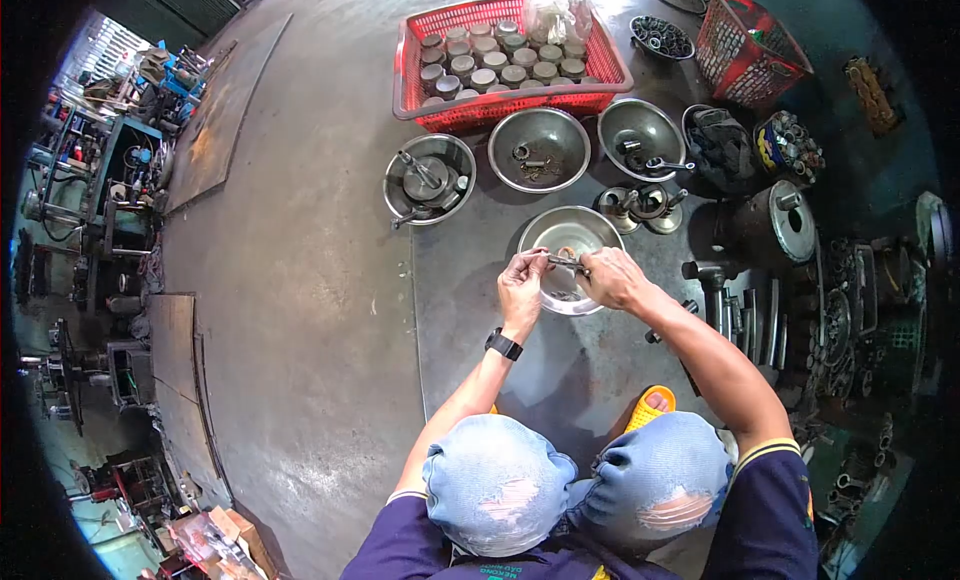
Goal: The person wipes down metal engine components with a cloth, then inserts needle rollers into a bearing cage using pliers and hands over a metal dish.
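Over a metal bowl [572, 220], both of my hands meet at a small dark metal part [566, 264]. My left hand [522, 282], with a black watch on its wrist, has its fingers pinched at the part's left end. From the right, my right hand [612, 278] is closed around what looks like a slim metal tool or rod. Its exact shape is too small to make out. Some small pieces lie in the bowl beneath my hands.
A red basket [402, 80] holds rows of round metal parts. Three bowls [540, 115] with metal pieces stand before it. Metal parts with stems [662, 220] and a large cylinder [792, 225] are at the right. Machinery [125, 180] lines the left side.
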The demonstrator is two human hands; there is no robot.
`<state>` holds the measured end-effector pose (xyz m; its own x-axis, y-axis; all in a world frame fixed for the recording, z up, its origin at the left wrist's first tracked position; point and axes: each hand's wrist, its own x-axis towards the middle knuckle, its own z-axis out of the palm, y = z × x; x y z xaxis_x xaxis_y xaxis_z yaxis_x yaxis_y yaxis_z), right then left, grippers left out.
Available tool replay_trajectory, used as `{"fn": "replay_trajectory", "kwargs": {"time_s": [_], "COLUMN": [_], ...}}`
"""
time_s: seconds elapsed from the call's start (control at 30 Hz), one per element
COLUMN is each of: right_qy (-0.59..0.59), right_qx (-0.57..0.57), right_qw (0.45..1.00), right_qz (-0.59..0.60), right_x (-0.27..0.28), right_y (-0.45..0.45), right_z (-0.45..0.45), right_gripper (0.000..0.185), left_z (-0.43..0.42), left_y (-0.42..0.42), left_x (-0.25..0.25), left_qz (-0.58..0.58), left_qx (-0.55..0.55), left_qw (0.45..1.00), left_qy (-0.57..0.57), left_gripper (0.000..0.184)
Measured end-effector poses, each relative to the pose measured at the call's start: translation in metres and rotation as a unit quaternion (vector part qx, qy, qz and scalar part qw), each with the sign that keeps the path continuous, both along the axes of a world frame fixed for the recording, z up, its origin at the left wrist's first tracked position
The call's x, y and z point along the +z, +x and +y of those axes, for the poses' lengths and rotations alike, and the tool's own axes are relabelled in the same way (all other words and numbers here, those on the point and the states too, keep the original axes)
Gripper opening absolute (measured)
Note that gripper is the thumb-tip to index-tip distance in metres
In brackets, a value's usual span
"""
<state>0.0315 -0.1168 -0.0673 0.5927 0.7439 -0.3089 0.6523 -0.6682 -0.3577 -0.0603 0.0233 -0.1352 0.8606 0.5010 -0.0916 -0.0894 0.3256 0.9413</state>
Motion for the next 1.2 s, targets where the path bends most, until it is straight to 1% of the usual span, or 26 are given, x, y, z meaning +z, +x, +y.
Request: {"fn": "replay_trajectory", "kwargs": {"time_s": [0.03,0.1,0.17,0.27,0.33,0.37,0.57,0.67,0.73,0.77,0.83,0.9,0.97,1.0,1.03,1.07,1.1,1.13,1.17,1.2], "right_qy": [0.007,0.015,0.053,0.042,0.045,0.047,0.036,0.069,0.062,0.056,0.046,0.034,0.072,0.072,0.11,0.147,0.151,0.115,0.047,-0.023], "right_qx": [0.01,0.017,-0.014,-0.013,-0.009,-0.004,-0.02,-0.008,-0.011,-0.014,-0.021,-0.028,-0.021,-0.02,-0.057,-0.093,-0.147,-0.218,-0.257,-0.283], "right_qw": [1.0,0.999,0.998,0.999,0.998,0.998,0.998,0.996,0.996,0.997,0.998,0.998,0.994,0.994,0.987,0.977,0.97,0.962,0.957,0.951], "right_qz": [-0.017,-0.034,-0.023,-0.03,-0.038,-0.047,-0.036,-0.058,-0.056,-0.054,-0.044,-0.036,-0.076,-0.075,-0.098,-0.122,-0.12,-0.122,-0.125,-0.12], "right_x": [-0.001,0.0,0.0,-0.003,-0.012,-0.016,-0.003,-0.018,-0.014,-0.011,-0.008,-0.013,-0.03,-0.032,-0.034,-0.035,-0.028,-0.026,-0.042,-0.045], "right_y": [-0.001,-0.004,-0.008,-0.009,-0.009,-0.008,-0.014,-0.012,-0.014,-0.016,-0.017,-0.017,-0.014,-0.014,-0.012,-0.01,-0.008,-0.005,0.003,0.006], "right_z": [0.0,0.0,-0.001,0.001,0.002,0.002,0.003,0.003,0.004,0.005,0.005,0.003,-0.002,-0.007,-0.014,-0.021,-0.03,-0.038,-0.056,-0.07], "right_gripper": [0.03,0.029,0.027,0.028,0.028,0.028,0.028,0.027,0.026,0.025,0.024,0.023,0.026,0.026,0.026,0.026,0.022,0.021,0.022,0.024], "left_z": [-0.001,-0.004,-0.005,-0.005,-0.003,-0.004,-0.009,-0.006,-0.004,-0.005,-0.011,-0.011,-0.008,-0.006,-0.003,0.0,0.003,0.005,0.006,0.008], "left_y": [0.0,0.0,-0.002,-0.001,-0.001,-0.002,-0.001,-0.002,-0.002,-0.001,-0.001,-0.002,0.0,0.001,0.002,0.002,0.001,-0.001,-0.003,-0.004], "left_x": [-0.001,-0.001,-0.001,0.003,0.0,-0.001,0.002,0.001,-0.002,-0.003,0.002,0.009,0.012,0.012,0.012,0.013,0.014,0.013,0.004,0.0], "left_qz": [0.015,0.002,-0.01,-0.006,0.038,0.037,0.02,0.044,0.098,0.098,0.048,0.059,0.07,0.066,0.06,0.059,0.06,0.06,0.053,0.053], "left_qx": [0.01,0.016,0.022,0.033,0.049,0.049,0.078,0.078,0.077,0.077,0.093,0.085,0.077,0.065,0.054,0.057,0.041,0.026,0.017,0.021], "left_qw": [1.0,1.0,1.0,0.999,0.998,0.998,0.997,0.996,0.992,0.992,0.994,0.994,0.993,0.989,0.981,0.981,0.978,0.975,0.978,0.978], "left_qy": [0.016,0.009,0.002,0.001,0.029,0.029,-0.014,-0.022,0.014,0.015,-0.037,-0.046,-0.054,-0.116,-0.177,-0.178,-0.196,-0.213,-0.2,-0.202], "left_gripper": [0.014,0.015,0.016,0.016,0.017,0.017,0.018,0.018,0.018,0.018,0.019,0.019,0.019,0.019,0.018,0.018,0.018,0.018,0.018,0.018]}}
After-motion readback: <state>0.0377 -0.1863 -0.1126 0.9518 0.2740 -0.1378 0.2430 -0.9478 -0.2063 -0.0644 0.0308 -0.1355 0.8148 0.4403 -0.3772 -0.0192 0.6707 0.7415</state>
